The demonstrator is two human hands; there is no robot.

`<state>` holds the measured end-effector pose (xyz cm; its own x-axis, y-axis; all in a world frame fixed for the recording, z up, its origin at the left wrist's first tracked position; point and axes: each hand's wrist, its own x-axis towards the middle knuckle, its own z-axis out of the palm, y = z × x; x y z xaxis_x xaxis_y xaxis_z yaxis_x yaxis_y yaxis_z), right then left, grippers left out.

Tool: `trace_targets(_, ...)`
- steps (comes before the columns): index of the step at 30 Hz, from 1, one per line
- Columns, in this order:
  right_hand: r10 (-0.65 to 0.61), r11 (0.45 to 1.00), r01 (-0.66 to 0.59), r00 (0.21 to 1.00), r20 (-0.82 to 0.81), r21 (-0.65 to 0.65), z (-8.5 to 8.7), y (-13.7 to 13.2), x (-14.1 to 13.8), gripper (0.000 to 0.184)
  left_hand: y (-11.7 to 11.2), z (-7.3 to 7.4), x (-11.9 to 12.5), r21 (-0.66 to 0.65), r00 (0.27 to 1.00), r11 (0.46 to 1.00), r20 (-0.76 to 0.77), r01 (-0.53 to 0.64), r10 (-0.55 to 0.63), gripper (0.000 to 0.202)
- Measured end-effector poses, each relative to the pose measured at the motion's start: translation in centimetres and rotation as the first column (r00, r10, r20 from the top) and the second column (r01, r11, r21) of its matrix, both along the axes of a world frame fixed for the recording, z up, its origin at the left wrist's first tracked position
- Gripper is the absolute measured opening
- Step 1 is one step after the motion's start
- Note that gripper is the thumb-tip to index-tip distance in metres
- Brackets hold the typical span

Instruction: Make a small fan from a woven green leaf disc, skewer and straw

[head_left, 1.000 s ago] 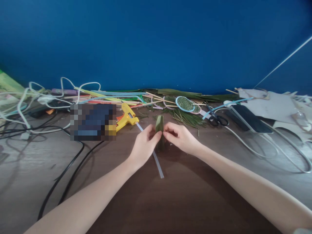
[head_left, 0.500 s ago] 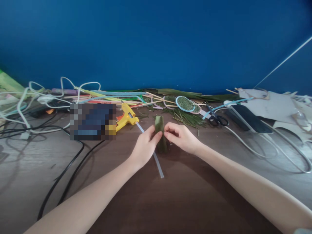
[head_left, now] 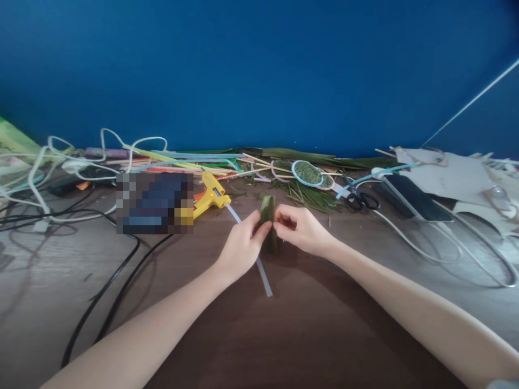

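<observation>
A short piece of green leaf (head_left: 267,207) stands upright between my two hands above the brown table. My left hand (head_left: 241,243) pinches it from the left, thumb in front. On the other side, the fingertips of my right hand (head_left: 302,229) are pinched together at the leaf's right edge. The lower part of the leaf shows below the fingers, reaching down near the tabletop. A clear glue stick (head_left: 264,278) sticks out of the back of a yellow glue gun (head_left: 212,193) and passes beneath my left hand.
Scissors (head_left: 364,201) and a phone (head_left: 419,195) lie to the right. Behind are cut leaf strips (head_left: 310,195), a blue-rimmed disc (head_left: 308,173) with green filling, and thin sticks. Black cables (head_left: 117,300) and white cords (head_left: 40,197) run across the left. A blue wall (head_left: 259,75) closes the back.
The leaf has turned and looks narrower, its top slightly lower and further right. Both hands have shifted very slightly to the right with it.
</observation>
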<state>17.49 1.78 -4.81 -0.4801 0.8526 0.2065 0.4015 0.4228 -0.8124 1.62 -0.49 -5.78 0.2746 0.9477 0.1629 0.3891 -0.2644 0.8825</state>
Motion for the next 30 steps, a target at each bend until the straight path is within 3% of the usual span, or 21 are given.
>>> trace_targets(10, -0.047, 0.991, 0.04, 0.997, 0.053, 0.126, 0.0, -0.1, -0.2, 0.013, -0.1, -0.2, 0.0, 0.036, 1.0, 0.999, -0.028, -0.006, 0.007, 0.015)
trace_targets(15, -0.076, 0.985, 0.065, 0.995, 0.063, 0.162, -0.4, 0.4, 0.1, 0.012, -0.1, -0.3, 0.0, 0.043, 0.993, 0.996, -0.079, -0.083, 0.086, 0.02)
trace_targets(21, -0.112, 0.983, 0.099, 0.99, 0.082, 0.155, -0.7, 1.3, 0.8, 0.005, 0.0, 0.0, 0.2, -0.053, 0.993, 0.995, 0.074, -0.088, 0.092, 0.016)
trace_targets(25, -0.24, 0.953, 0.209, 0.963, 0.126, 0.218, -0.9, 2.7, 2.2, 0.008, -0.1, 0.2, 0.2, -0.148, 0.964, 0.988, 0.254, -0.041, 0.078, 0.014)
trace_targets(30, -0.443, 0.871, 0.349, 0.861, 0.248, 0.346, -1.2, 4.4, 4.3, 0.007, 0.0, -0.3, 0.1, -0.17, 0.947, 0.984, 0.304, -0.057, 0.107, 0.016)
